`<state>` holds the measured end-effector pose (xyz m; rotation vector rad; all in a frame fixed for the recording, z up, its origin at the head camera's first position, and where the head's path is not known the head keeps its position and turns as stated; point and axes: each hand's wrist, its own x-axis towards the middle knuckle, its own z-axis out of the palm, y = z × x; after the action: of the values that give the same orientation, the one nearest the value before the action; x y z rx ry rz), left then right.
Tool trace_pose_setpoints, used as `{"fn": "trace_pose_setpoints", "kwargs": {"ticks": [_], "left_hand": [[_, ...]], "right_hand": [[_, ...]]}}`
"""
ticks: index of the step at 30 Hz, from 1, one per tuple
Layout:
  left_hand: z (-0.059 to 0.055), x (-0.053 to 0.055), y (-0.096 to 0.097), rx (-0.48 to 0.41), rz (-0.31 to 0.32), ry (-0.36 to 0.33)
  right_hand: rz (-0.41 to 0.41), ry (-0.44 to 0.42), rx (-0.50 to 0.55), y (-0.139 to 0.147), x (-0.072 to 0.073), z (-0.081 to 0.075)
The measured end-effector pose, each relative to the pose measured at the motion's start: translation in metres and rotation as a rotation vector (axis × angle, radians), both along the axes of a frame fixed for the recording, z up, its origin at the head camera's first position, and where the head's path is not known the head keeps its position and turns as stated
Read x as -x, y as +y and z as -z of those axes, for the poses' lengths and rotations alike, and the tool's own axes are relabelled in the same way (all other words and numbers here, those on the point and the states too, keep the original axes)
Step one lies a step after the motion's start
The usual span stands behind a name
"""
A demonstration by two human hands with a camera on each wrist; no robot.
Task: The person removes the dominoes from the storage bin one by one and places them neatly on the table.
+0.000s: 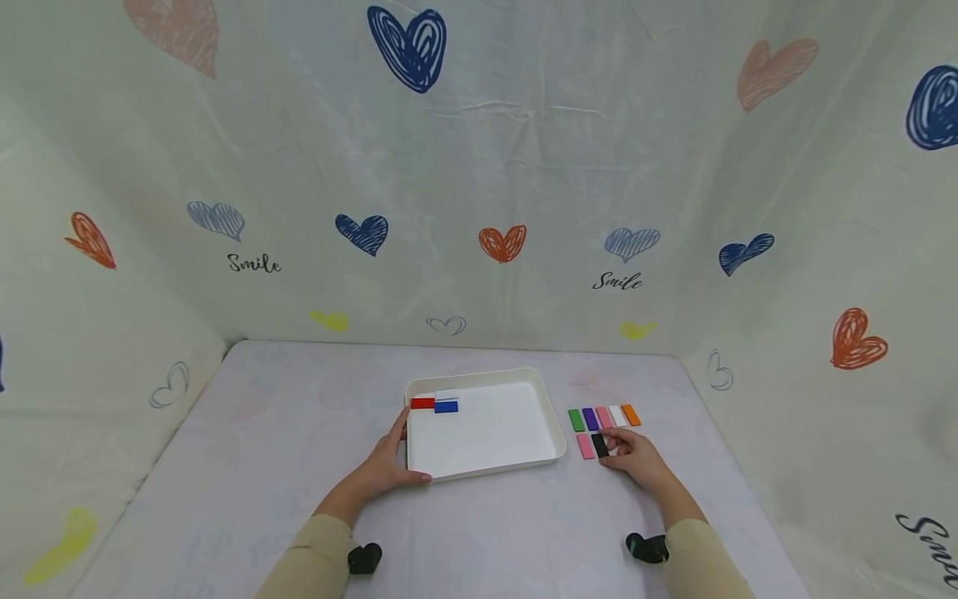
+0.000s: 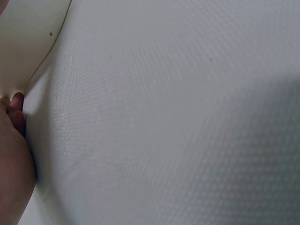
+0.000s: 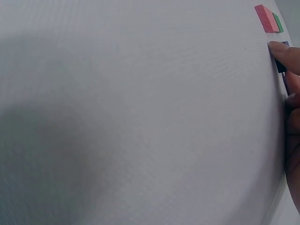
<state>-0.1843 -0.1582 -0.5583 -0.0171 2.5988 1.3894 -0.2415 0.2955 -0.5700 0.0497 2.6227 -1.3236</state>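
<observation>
A shallow white tray (image 1: pixel 494 471) lies on the table, with my left hand (image 1: pixel 387 464) holding its near left corner. The thumb is at the front rim and the fingers run along the left side. Inside, at the left, lie a red block (image 1: pixel 422 403) and a blue block (image 1: pixel 446 407), end to end, with a white block (image 1: pixel 446 394) just behind the blue one. To the right of the tray, my right hand (image 1: pixel 638 457) pinches a black block (image 1: pixel 599 446) between thumb and fingers, low at the table. The fingers partly cover it.
Beside the black block lies a pink block (image 1: pixel 585 447). Behind these is a row of green (image 1: pixel 575 420), purple (image 1: pixel 590 418), pink (image 1: pixel 604 417), white (image 1: pixel 617 416) and orange (image 1: pixel 631 414) blocks. A heart-printed curtain (image 1: pixel 569 166) surrounds the table (image 1: pixel 509 541).
</observation>
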Motion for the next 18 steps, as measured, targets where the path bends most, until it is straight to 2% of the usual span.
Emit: {"fn": "trace_pose_setpoints", "kwargs": {"ticks": [11,18], "left_hand": [[0.0008,-0.0022,-0.001,-0.012,0.029,0.012],[0.002,-0.0018,-0.0011,-0.01,0.024,0.007]], "right_hand": [[-0.019,0.008,0.005,-0.0006,-0.0031,-0.0034],[-0.024,0.012,0.012,-0.0021,-0.0021,-0.0026]]}}
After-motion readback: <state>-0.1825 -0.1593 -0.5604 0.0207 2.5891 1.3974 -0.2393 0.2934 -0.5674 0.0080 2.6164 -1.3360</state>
